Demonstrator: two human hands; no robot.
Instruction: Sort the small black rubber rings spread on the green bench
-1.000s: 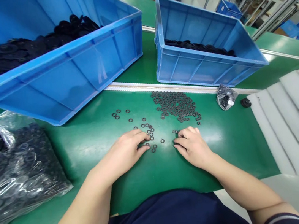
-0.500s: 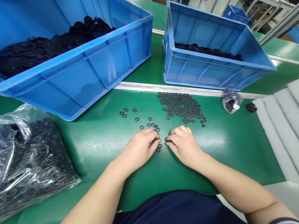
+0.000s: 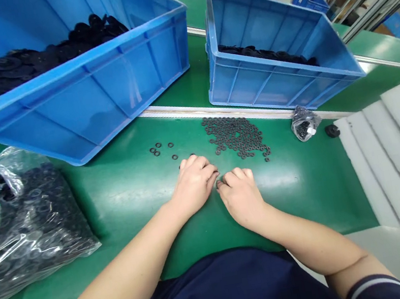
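Note:
My left hand point(image 3: 194, 184) is cupped on the green mat point(image 3: 131, 197), its fingertips curled down almost against those of my right hand point(image 3: 241, 196). Both hands sit just below a heap of small black rubber washers point(image 3: 234, 135). A few loose washers point(image 3: 156, 149) lie to the left of my left hand. Any washers under my fingers are hidden, so I cannot tell whether either hand holds some.
Two blue plastic crates, a large one point(image 3: 73, 110) and a smaller one point(image 3: 277, 84), hold black discs behind the mat. A clear bag of black washers point(image 3: 24, 227) lies left. A small bag point(image 3: 304, 123), a black round part point(image 3: 332, 131) and white foam point(image 3: 391, 162) lie right.
My hands have drawn together over the washers that lay scattered between them, and those washers are now hidden. The whole view has shifted slightly as my head moved.

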